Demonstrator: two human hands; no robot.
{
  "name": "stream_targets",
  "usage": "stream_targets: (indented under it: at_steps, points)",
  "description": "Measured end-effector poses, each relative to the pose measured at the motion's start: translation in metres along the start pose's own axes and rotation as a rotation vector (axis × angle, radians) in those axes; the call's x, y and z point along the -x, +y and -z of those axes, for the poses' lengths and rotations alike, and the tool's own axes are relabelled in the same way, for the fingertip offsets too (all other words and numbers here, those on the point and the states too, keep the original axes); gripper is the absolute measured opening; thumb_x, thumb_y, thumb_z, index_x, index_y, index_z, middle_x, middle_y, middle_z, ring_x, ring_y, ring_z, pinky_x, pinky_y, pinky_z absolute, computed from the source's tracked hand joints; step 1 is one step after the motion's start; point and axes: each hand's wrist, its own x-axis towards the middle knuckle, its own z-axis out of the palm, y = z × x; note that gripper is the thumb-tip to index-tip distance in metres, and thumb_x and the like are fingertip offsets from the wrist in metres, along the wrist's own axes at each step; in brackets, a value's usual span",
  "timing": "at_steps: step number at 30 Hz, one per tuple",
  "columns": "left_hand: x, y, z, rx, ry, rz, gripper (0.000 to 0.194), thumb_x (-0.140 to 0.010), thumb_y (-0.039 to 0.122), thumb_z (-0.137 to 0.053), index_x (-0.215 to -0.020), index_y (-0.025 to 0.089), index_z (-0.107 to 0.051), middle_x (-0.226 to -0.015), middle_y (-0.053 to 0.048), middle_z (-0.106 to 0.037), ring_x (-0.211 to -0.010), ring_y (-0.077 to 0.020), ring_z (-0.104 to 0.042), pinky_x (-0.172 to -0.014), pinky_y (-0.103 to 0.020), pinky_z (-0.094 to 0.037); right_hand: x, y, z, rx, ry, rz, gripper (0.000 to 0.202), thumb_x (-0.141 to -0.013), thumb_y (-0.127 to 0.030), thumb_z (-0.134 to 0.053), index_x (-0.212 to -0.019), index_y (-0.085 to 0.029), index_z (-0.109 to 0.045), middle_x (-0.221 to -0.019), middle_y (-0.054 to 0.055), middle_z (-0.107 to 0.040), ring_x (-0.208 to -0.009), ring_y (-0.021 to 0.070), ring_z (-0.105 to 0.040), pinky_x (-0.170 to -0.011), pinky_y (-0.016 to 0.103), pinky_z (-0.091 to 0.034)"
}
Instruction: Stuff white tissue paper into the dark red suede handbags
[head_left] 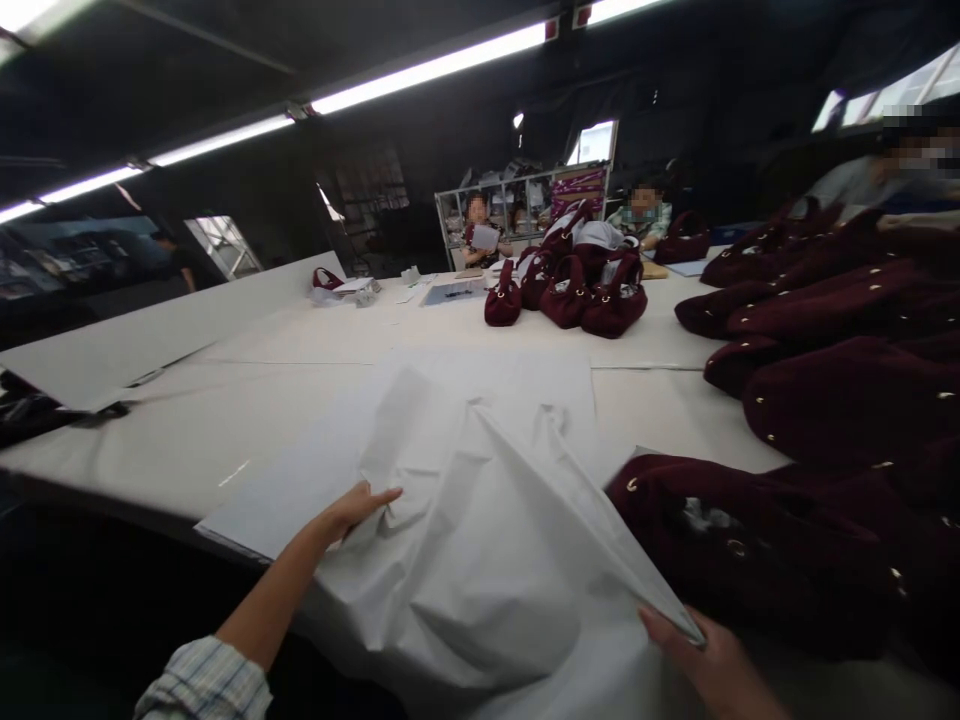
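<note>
Left hand (358, 508) gripping a crumpled fold of the white tissue paper sheet (480, 520), fingers closed on it; right hand (701, 655) pinching the sheet's lifted near corner. Sheet half raised off the white worktable (300, 400). Dark red velvet handbag (750, 545) just right, more handbags (570, 285) beyond.

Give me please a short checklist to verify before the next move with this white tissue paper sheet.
1. Left hand grips the crumpled white tissue paper sheet: ok.
2. Right hand pinches the lifted corner of the sheet: ok.
3. Sheet free of the nearest burgundy handbag: cannot tell, its edge runs close to the bag.
4. Flat paper stack underneath lies undisturbed: ok.
5. Table beyond the sheet is bare: ok.
6. Co-workers far from the sheet: ok.
</note>
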Motion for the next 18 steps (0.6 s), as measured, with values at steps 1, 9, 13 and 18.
stream_targets:
  at_steps: [1, 9, 13, 18]
  points:
    - [0.01, 0.003, -0.012, 0.046, -0.088, -0.008, 0.079, -0.069, 0.067, -0.074, -0.124, 0.012, -0.056, -0.114, -0.015, -0.071, -0.1, -0.0323, -0.069, -0.079, -0.04, -0.058, 0.002, -0.011, -0.005, -0.036, -0.06, -0.003, 0.056, -0.077, -0.062, -0.055, -0.094, -0.012, -0.074, -0.085, 0.011, -0.073, -0.09, 0.0328, -0.067, -0.08, 0.039, -0.052]
    - [0.065, 0.036, -0.111, 0.236, -0.551, -0.25, 0.086, -0.059, 0.056, -0.085, -0.131, 0.021, -0.056, -0.137, -0.008, -0.06, -0.126, -0.0282, -0.057, -0.108, -0.036, -0.044, -0.001, -0.069, -0.068, -0.325, -0.426, 0.005, 0.069, -0.061, -0.015, -0.047, -0.129, -0.014, -0.058, -0.091, 0.002, -0.071, -0.084, 0.0204, -0.063, -0.072, 0.027, -0.049]
    - [0.084, 0.055, -0.148, 0.164, -0.656, -0.31, 0.068, -0.059, 0.052, -0.087, -0.115, 0.017, -0.069, -0.122, -0.011, -0.07, -0.116, -0.0326, -0.062, -0.106, -0.041, -0.046, 0.011, -0.072, -0.094, -0.421, -0.476, 0.041, 0.063, -0.061, -0.014, -0.046, -0.122, -0.014, -0.062, -0.099, 0.004, -0.07, -0.085, 0.0198, -0.063, -0.077, 0.029, -0.05]
    - [0.121, 0.058, -0.173, 0.094, -0.583, -0.291, 0.059, -0.062, 0.056, -0.083, -0.106, 0.018, -0.075, -0.115, -0.01, -0.073, -0.118, -0.0353, -0.061, -0.11, -0.045, -0.041, 0.032, -0.083, -0.096, -0.493, -0.559, 0.203, 0.071, -0.057, -0.008, -0.044, -0.125, -0.017, -0.061, -0.098, 0.001, -0.07, -0.085, 0.0175, -0.062, -0.077, 0.027, -0.048]
